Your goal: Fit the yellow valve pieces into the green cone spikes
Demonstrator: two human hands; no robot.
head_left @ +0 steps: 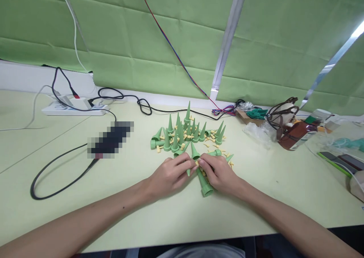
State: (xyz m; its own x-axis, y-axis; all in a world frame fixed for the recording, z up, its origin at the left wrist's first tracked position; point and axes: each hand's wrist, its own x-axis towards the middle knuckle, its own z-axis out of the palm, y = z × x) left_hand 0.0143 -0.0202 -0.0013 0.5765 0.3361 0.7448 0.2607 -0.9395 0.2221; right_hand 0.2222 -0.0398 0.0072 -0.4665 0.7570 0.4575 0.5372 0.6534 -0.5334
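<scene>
My left hand (174, 171) is closed on a green plastic cone spike whose tip (188, 172) pokes out below the fingers. Thumb and fingers of my right hand (221, 173) pinch a small yellow plastic piece (197, 163) against the spike's end; the fingers partly hide where they meet. Directly beneath the hands lies a hollow green cone (205, 186), its wide end towards me. Beyond them stands a pile of green cones (175, 138), some upright and some on their sides. Small yellow plastic pieces (209, 138) are scattered among these.
Left of the pile, a blurred dark device (110, 139) is joined to a black cable (42, 197). A white power strip (74, 108) sits at the back left. To the right are a brown bottle (297, 136), clear plastic bags (260, 133) and phone-like devices (338, 163).
</scene>
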